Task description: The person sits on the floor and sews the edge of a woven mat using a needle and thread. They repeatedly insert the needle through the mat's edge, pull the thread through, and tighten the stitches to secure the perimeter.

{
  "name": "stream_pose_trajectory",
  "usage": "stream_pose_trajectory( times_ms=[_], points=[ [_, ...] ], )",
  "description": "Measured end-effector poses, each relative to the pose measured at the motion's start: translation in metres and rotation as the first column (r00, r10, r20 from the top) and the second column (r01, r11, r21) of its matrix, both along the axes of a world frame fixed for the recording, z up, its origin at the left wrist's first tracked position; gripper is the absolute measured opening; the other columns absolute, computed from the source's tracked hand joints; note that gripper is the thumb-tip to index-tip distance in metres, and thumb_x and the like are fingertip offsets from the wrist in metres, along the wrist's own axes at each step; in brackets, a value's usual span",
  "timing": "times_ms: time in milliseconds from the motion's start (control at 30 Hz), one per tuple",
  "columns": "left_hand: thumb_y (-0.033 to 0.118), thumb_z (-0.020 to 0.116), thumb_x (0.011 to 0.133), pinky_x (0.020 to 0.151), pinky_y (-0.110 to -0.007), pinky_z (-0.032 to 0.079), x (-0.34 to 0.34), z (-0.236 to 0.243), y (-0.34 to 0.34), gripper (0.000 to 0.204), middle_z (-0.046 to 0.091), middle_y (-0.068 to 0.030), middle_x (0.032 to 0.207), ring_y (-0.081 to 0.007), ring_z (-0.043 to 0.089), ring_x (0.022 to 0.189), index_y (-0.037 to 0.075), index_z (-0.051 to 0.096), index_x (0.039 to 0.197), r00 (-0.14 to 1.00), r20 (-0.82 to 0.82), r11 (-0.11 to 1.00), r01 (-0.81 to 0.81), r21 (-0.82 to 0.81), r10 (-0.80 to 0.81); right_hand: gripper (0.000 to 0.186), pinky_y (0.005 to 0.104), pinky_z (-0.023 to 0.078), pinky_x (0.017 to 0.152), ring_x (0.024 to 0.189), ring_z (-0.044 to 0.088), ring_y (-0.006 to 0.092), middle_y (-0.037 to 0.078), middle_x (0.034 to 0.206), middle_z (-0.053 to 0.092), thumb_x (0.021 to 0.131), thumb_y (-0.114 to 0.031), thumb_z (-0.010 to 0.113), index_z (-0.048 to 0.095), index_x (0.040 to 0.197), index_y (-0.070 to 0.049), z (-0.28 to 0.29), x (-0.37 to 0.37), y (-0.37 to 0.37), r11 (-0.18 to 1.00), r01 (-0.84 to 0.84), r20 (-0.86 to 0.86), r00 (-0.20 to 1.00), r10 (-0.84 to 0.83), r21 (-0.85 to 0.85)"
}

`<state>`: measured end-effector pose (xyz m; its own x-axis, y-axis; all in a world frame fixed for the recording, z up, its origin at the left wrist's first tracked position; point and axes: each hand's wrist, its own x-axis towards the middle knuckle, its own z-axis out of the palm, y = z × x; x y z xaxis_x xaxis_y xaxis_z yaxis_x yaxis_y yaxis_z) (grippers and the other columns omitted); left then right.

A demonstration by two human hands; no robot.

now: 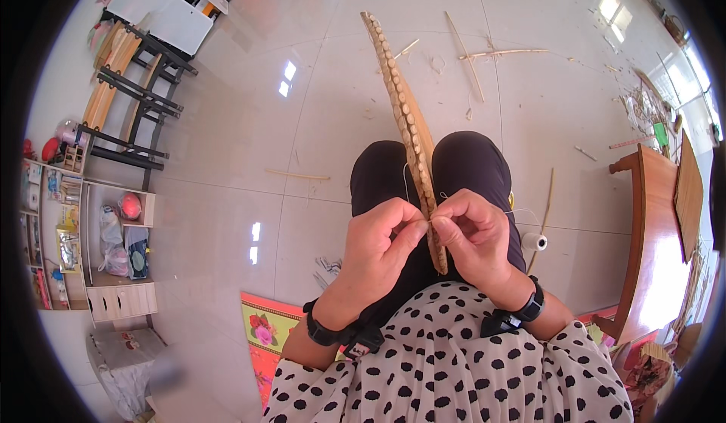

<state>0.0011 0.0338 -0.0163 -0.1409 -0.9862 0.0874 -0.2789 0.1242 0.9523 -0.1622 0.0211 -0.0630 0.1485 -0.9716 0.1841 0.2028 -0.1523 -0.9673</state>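
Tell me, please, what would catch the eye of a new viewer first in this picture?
In the middle, the left hand and the right hand pinch a long, tan woven bamboo strip that rises from the lap toward the top. A small white thread spool lies on the glossy pale tiled floor just right of the knees, and thin bamboo splints are scattered beyond.

Bare floor [227,219] lies open on the left; a thread spool [535,241], loose bamboo sticks [484,56] and a wooden table [650,226] crowd the right.
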Motion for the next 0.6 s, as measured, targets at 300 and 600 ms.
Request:
stream_pose_trajectory(
  times_ms=[300,600],
  points=[
    [0.001,0.065,0.091,0.059,-0.023,0.041,-0.0001,-0.0033,-0.0016,0.008,0.059,-0.0024,0.074,-0.0078,0.049,0.065,-0.002,0.058,0.086,1.000,0.013,1.000,0.011,-0.016,-0.011,0.008,0.0206,0.043,0.055,0.063,0.055,0.0043,0.001,0.076,0.061,0.089,0.000,0.069,0.063,0.083,-0.002,-0.0021,-0.0013,0.0001,0.999,0.031,-0.044,0.999,-0.032,-0.031],
    [0.003,0.066,0.092,0.060,-0.025,0.045,-0.0014,-0.0065,-0.0017,0.008,0.062,-0.0055,0.078,-0.0115,0.053,0.064,-0.002,0.060,0.092,1.000,-0.020,1.000,0.000,-0.007,-0.001,0.005,0.0193,0.042,0.054,0.061,0.054,0.0039,-0.001,0.074,0.061,0.093,-0.001,0.066,0.062,0.090,-0.001,0.0009,0.0012,0.0005,0.996,-0.014,0.125,0.992,0.003,0.093]
  ],
)
